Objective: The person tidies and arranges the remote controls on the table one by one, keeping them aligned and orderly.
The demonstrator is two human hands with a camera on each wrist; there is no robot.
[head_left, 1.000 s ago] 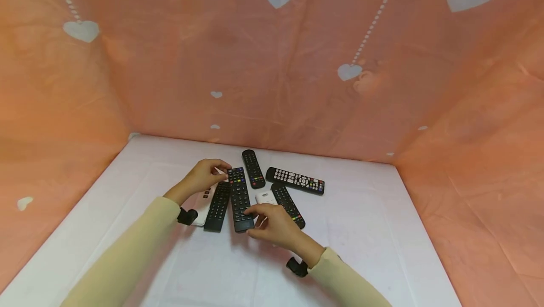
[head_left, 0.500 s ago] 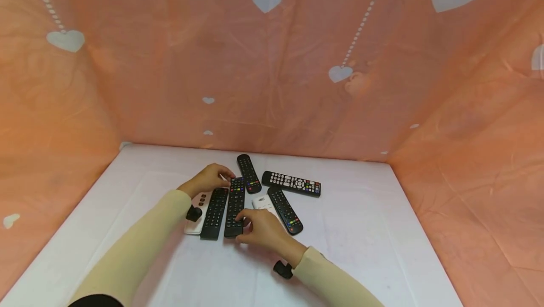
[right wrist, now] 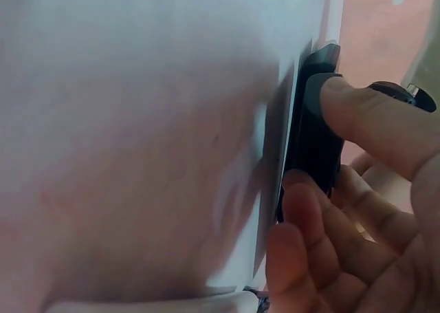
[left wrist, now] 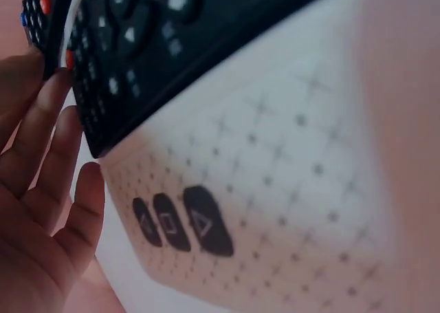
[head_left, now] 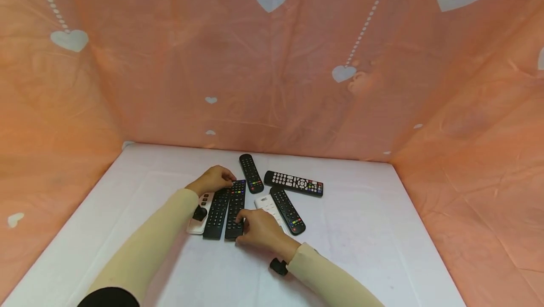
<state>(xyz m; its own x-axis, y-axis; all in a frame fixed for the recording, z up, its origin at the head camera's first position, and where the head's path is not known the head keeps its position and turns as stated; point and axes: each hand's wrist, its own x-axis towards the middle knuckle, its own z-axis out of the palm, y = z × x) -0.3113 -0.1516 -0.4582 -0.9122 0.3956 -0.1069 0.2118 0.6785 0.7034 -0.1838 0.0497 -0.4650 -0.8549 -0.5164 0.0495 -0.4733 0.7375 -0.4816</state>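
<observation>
A long black remote control (head_left: pixel 235 210) lies near the centre in the head view, between my two hands. At its far end, the thumb and fingers of my left hand (head_left: pixel 214 178) hold the tip. My right hand (head_left: pixel 261 231) pinches the near end; in the right wrist view its thumb presses one side and fingers curl at the other. Close along its left side is a second black remote control (head_left: pixel 216 213). Left of that is a white slab (left wrist: pixel 275 189) with a star-and-dot pattern and three dark marked buttons, partly covered by my left wrist in the head view.
Right of my hands lie a white remote control (head_left: pixel 267 204) and a black remote control (head_left: pixel 287 211) overlapping it. Farther back are another black remote control (head_left: pixel 251 173) and one with white buttons (head_left: pixel 293 183). Orange cloth walls (head_left: pixel 272 85) enclose the white table (head_left: pixel 348 250).
The long black remote control has come down and swung leftward to lie alongside the second black one, both hands moving with it. The head view has shifted slightly.
</observation>
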